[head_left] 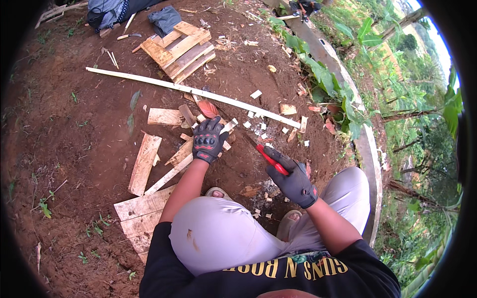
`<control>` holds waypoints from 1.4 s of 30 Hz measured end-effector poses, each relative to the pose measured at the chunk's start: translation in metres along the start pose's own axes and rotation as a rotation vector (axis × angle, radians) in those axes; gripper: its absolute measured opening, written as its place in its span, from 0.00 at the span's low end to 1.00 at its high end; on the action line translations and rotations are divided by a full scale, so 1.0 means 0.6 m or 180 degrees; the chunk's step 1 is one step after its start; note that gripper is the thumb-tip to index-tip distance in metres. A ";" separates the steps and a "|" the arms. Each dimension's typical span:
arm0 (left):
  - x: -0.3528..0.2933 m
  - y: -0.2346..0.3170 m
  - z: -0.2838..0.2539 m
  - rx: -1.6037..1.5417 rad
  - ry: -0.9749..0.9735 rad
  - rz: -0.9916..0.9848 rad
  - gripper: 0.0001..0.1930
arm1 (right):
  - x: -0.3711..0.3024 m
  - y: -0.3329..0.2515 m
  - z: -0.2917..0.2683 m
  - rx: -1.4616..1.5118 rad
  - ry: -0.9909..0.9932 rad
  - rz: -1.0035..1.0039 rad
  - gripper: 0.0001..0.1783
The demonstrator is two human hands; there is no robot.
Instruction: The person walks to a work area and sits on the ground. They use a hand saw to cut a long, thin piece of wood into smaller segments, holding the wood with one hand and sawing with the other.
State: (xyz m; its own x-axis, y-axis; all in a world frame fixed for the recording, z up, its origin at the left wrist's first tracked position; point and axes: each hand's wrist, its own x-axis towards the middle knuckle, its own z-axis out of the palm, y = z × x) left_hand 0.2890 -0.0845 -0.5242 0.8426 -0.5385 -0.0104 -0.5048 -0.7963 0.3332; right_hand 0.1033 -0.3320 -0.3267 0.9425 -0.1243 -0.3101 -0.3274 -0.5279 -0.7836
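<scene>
My left hand [207, 141], in a black glove with knuckle guards, presses down and closes over a narrow wooden strip [171, 174]. The strip slants from the lower left to a cut end [232, 124] beyond my fingers. My right hand [293, 180], gloved too, is wrapped round the red handle [270, 159] of a cutting tool. Its thin dark blade points up and left, apart from the strip; whether it is a knife or a saw I cannot tell. Small cut wood blocks [264, 136] lie scattered on the soil past the strip's end.
A long pale strip [194, 91] crosses the ground ahead. Behind it sit stacked boards [186, 52] and a knife [130, 36]. Planks [145, 164] and a board panel [141, 218] lie at left. A concrete edge [355, 99] curves along the right; a person [304, 7] is far off.
</scene>
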 end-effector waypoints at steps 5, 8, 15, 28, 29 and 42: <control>0.002 0.003 0.007 -0.0055 0.0145 -0.0006 0.20 | -0.031 0.020 -0.054 0.0179 -0.0020 0.0206 0.31; -0.008 -0.011 0.013 0.0149 0.0229 0.0055 0.19 | -0.065 0.004 -0.093 -0.0547 -0.0028 -0.0292 0.29; 0.008 0.012 0.015 0.0195 0.0014 0.0042 0.21 | 0.031 0.018 -0.035 0.0116 -0.0113 0.0578 0.28; 0.013 0.013 0.017 0.0243 0.0067 0.0078 0.23 | 0.029 0.038 -0.037 -0.0248 -0.0186 0.0286 0.31; 0.010 0.007 0.017 0.0244 0.0049 0.0075 0.23 | 0.033 0.042 -0.024 -0.0312 -0.0144 0.0143 0.31; 0.006 0.009 0.012 0.0312 0.0023 0.0103 0.22 | 0.007 0.003 -0.055 -0.0374 -0.0092 -0.0144 0.30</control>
State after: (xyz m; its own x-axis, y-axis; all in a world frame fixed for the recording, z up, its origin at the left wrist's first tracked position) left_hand 0.2881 -0.0927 -0.5295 0.8267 -0.5626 0.0058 -0.5474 -0.8019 0.2394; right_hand 0.1086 -0.3614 -0.3116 0.9533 -0.0748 -0.2926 -0.2730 -0.6275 -0.7291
